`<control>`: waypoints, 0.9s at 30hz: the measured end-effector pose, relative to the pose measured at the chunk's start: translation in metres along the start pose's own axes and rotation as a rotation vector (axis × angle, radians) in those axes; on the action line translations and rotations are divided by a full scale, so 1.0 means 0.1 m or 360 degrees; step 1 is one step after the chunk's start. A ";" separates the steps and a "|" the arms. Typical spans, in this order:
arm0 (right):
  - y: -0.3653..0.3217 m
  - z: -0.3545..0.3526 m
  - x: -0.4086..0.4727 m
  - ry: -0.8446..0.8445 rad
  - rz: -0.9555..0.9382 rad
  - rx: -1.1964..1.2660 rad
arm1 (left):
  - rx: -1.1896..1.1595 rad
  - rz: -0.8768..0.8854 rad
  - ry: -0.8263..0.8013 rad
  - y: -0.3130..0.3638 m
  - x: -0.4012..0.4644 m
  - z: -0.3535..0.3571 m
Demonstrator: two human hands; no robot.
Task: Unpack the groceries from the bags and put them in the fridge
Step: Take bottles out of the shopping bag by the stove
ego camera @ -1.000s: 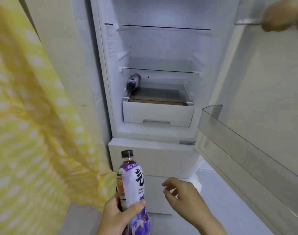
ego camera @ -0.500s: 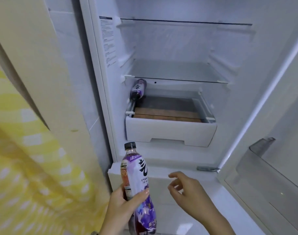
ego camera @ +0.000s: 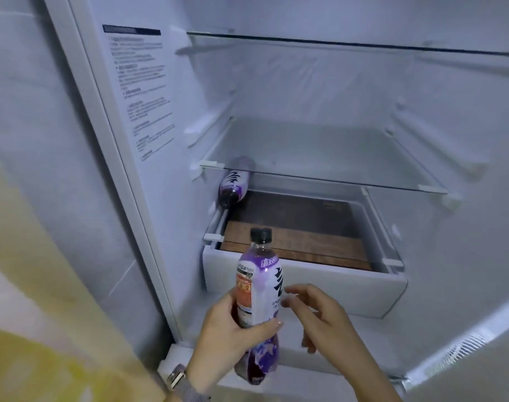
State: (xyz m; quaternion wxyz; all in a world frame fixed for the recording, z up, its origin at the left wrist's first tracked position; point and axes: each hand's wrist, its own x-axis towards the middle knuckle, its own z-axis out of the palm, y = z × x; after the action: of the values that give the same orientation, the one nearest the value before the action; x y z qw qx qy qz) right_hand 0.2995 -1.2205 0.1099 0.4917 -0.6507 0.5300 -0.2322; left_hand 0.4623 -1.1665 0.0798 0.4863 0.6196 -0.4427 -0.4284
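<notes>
My left hand (ego camera: 233, 340) grips a purple-labelled drink bottle (ego camera: 259, 288) with a black cap, upright, in front of the open fridge (ego camera: 319, 105). Just right of the bottle my right hand (ego camera: 319, 317) hovers with fingers apart, its fingertips close to the label; I cannot tell if they touch. A second, matching purple bottle (ego camera: 234, 182) lies on its side at the left end of the glass cover above the white drawer (ego camera: 334, 288), under the lower glass shelf (ego camera: 319, 158).
An upper glass shelf (ego camera: 348, 43) spans the top. The fridge's left inner wall carries a printed label (ego camera: 140, 91). A yellow patterned cloth (ego camera: 30, 329) fills the lower left. The door's edge (ego camera: 464, 340) shows at lower right.
The view has moved closer to the fridge interior. My left hand has lifted the bottle up toward the drawer, and my right hand has come nearer to the bottle.
</notes>
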 end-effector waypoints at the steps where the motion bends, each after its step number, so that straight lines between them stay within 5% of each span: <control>1: -0.06 0.00 0.07 -0.0008 0.0026 0.0066 | 0.0057 0.0059 0.0005 0.03 0.11 -0.05; 13: -0.60 -0.10 0.49 -0.0387 0.0044 0.1337 | 0.0653 0.1043 -0.0227 0.52 1.18 -0.30; 17: -0.58 -0.15 0.55 -0.0268 0.0021 0.1268 | 0.0866 0.1348 -0.0068 0.48 1.44 -0.22; 27: -0.42 -0.02 0.87 -0.0048 0.0003 0.1252 | 0.1084 0.1312 0.0087 0.30 1.84 -0.06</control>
State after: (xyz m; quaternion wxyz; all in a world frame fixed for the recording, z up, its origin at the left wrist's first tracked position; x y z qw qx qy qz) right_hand 0.3465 -1.3031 0.1288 0.7115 -0.4154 0.3938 -0.4076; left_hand 0.5088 -1.3463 0.0914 0.3969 0.5280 -0.7506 -0.0175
